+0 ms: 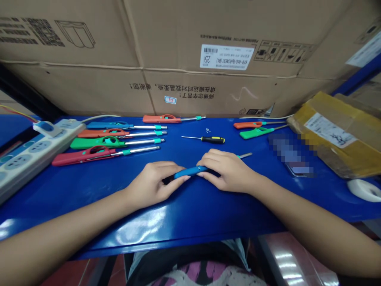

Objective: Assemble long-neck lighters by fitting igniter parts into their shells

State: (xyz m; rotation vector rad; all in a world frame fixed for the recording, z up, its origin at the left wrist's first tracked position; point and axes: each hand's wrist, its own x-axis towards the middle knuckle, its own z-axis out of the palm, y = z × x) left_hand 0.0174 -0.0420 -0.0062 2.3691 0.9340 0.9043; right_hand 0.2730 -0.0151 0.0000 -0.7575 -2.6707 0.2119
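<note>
Both hands grip a blue long-necked lighter [189, 171] just above the blue tabletop. My left hand [157, 178] is closed around its left end, thumb along the near side. Closed over the other end is my right hand [228, 171], with the metal tip [246, 155] sticking out beyond its fingers. The lighter's trigger is hidden by the fingers. Behind the hands lies a screwdriver [213, 140] with a black and yellow handle, its shaft pointing left. A few tiny screws [208, 130] rest just beyond it.
Several lighters, including a red one [85, 155], lie at left beside a white power strip [35, 153]. An orange lighter [162, 119] lies at the back. At right are orange and green lighters [256, 132], a blurred phone [293, 157], a yellow-taped box [336, 131] and a tape roll [364, 190].
</note>
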